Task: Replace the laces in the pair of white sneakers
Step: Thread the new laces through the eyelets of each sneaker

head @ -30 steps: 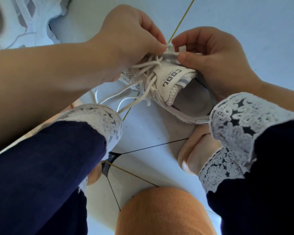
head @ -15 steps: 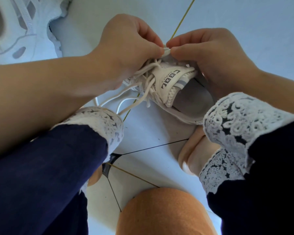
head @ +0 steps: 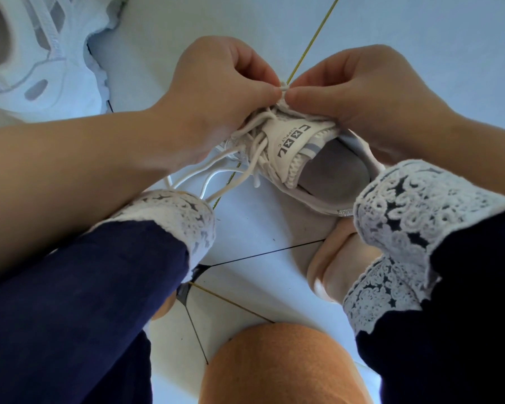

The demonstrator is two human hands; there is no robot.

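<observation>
— What are we gripping?
— We are pinching a short bit of the white lace (head: pixel 283 88) between both hands. Our left hand (head: pixel 216 91) is closing thumb and forefinger on it from one side, and our right hand (head: pixel 359 91) is doing the same from the other, so the fingertips are almost meeting over it.
— And the rest of the fingers?
— They are curling in toward the palms on both hands.
— Where is the shoe sitting?
— The sneaker (head: pixel 333 173) is lying right under our hands, between our knees, with its opening facing us. Its tongue (head: pixel 289 141), printed with dark letters, is tilting up toward the pinch. We cannot tell whether the sole is resting on the floor (head: pixel 435 39) or our hands are carrying it.
— Are the laces hanging loose?
— Yes, several loose lace ends (head: pixel 255 173) are trailing from the eyelets toward our left knee, over the white floor.
— And the other shoe?
— The second sneaker (head: pixel 41 53) is lying well apart at the upper left, only partly in view.
— What else is surrounding us?
— Our navy trouser legs (head: pixel 85 301) with white lace cuffs (head: pixel 414 217) are framing the scene, and a bare foot (head: pixel 336 269) is showing just below the held shoe. An orange-brown rounded surface (head: pixel 274 365) is filling the bottom; we cannot tell what it is. A thin yellow line (head: pixel 312 40) is running across the floor beyond our hands.
</observation>
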